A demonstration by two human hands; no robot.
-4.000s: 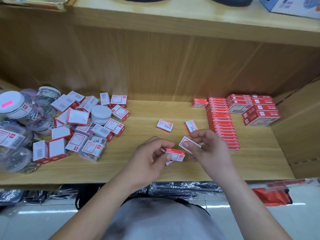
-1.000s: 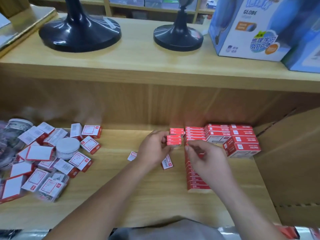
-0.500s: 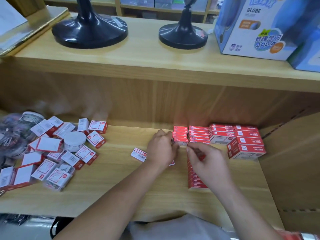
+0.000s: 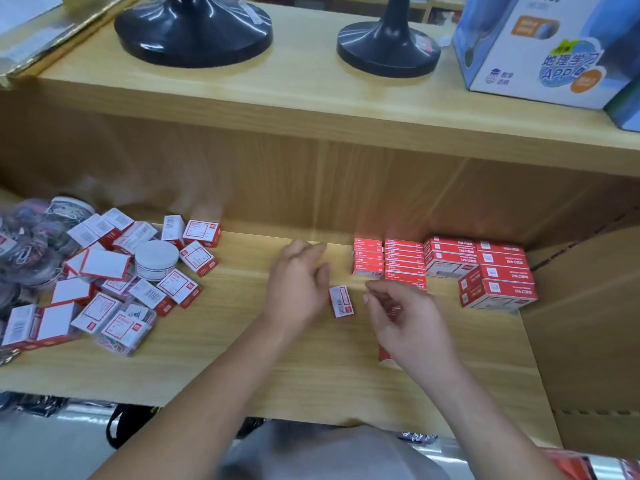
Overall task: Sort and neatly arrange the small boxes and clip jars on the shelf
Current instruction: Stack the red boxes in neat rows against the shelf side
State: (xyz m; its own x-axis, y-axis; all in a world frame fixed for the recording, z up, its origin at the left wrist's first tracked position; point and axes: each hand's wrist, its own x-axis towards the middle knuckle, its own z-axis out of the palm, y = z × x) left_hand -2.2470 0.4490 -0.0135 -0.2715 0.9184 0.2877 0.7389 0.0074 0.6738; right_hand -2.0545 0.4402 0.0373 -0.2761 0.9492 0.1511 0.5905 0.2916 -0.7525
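Note:
Small red boxes stand stacked in neat rows (image 4: 388, 261) at the back right of the wooden shelf (image 4: 242, 358), with larger red boxes (image 4: 495, 275) beside them. One loose white-and-red box (image 4: 341, 301) lies flat between my hands. My left hand (image 4: 298, 285) hovers just left of it, fingers relaxed, holding nothing. My right hand (image 4: 405, 317) is just right of it, fingers loosely curled, empty, covering part of the front row of red boxes. A jumbled pile of small boxes (image 4: 114, 282) with a white-lidded clip jar (image 4: 156, 259) fills the left side.
Bagged clip jars (image 4: 31, 244) lie at the far left. The upper shelf carries two black stand bases (image 4: 194, 29) and a blue globe box (image 4: 540, 46). A cardboard side wall (image 4: 585, 323) closes the right end.
Both hands have pulled back from the small stack at the back, leaving the boxes on it. The left hand has let go and now hangs over the loose box.

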